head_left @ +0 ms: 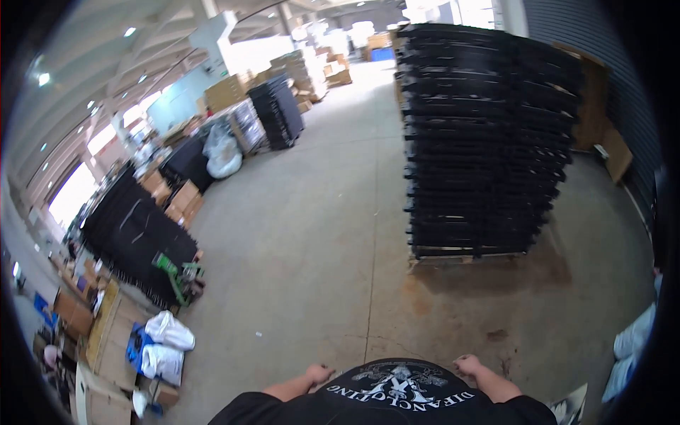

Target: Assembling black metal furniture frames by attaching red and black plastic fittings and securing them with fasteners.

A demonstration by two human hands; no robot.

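My black shirt (pixel 397 397) bulges nearest, my left hand (pixel 319 373) and right hand (pixel 467 366) beside it, apparently empty; how closed they are I cannot tell; the tall black stack (pixel 482 142) stands ahead-right, well apart: I judge no handling under way, and touching it would call for walking closer

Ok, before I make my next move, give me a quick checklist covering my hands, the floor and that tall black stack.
1. Both hands in view: ok. The left hand and right hand show on either side of the shirt.
2. Hands free: cannot tell. The fingers are curled and too small to read.
3. Tall black stack on a base: ok. It stands on a wooden pallet.
4. Stack straight: cannot tell. The lens bends edges.
5. Floor unmarked: not ok. There's a crack and a dark stain.
6. Green pallet jack beside the hands: not ok. It stands off to the left.
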